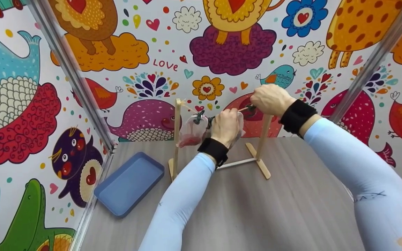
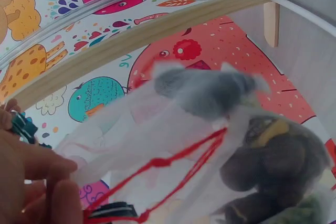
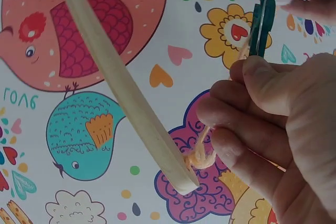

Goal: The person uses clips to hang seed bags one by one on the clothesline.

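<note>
My right hand [image 1: 272, 99] is at the right end of a string tied between two wooden posts. Its thumb and fingers pinch a dark green clothespin [image 3: 261, 22] by the string. Lower and to the left, my left hand [image 1: 226, 127] grips the top of a white mesh drawstring bag [image 2: 131, 129] with a red cord [image 2: 191, 148]. Dark round lumps [image 2: 273, 156] fill its bottom. Farther left hangs another mesh bag [image 1: 190, 134] with reddish contents, under a dark clothespin [image 1: 198, 116].
The wooden stand's right post [image 1: 265, 134] rises from a flat foot [image 1: 258, 162]; a white rod [image 1: 237, 163] runs low across the stand. The left post [image 1: 177, 132] stands beside a blue tray [image 1: 129, 184] on the grey table [image 1: 257, 212]. Patterned panels enclose the back and sides.
</note>
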Demonstrator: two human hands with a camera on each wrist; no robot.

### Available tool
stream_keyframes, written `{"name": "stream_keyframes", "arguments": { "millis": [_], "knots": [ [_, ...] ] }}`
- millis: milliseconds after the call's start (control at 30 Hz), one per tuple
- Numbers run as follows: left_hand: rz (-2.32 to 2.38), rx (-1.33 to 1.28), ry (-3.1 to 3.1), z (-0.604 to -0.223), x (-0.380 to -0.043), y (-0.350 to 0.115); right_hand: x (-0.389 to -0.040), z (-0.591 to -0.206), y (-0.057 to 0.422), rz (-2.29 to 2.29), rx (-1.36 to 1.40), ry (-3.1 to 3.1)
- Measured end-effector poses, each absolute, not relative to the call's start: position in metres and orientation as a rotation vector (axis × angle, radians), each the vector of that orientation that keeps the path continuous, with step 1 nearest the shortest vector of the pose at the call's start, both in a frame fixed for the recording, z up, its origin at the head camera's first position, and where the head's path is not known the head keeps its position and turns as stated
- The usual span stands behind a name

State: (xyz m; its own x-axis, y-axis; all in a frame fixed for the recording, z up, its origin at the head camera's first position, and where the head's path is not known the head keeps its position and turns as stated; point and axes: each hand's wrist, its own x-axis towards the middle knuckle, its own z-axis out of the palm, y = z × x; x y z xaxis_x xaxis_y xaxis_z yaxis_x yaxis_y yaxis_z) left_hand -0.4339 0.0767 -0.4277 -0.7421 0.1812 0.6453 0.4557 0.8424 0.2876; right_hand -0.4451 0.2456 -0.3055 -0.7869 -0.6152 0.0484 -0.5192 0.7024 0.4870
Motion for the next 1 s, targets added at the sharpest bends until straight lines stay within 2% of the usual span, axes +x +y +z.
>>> {"name": "stream_keyframes", "arguments": {
  "millis": [400,633,833,1000],
  "knots": [
    [-0.622,-0.507,-2.362,-0.435,-0.443,0.077,-0.453,-0.324,0.24,-0.638,0.996,-2.586],
    [-0.746,-0.616,-2.323,-0.436,-0.444,0.068,-0.462,-0.345,0.252,-0.3,1.077,-2.578],
    [-0.827,-0.847,-2.172,-0.458,-0.417,0.032,-0.443,-0.389,0.265,0.113,0.788,-2.62],
    [-0.642,-0.804,-2.107,-0.514,-0.375,-0.039,-0.405,-0.447,0.273,0.313,0.511,-2.689]
  ]
}}
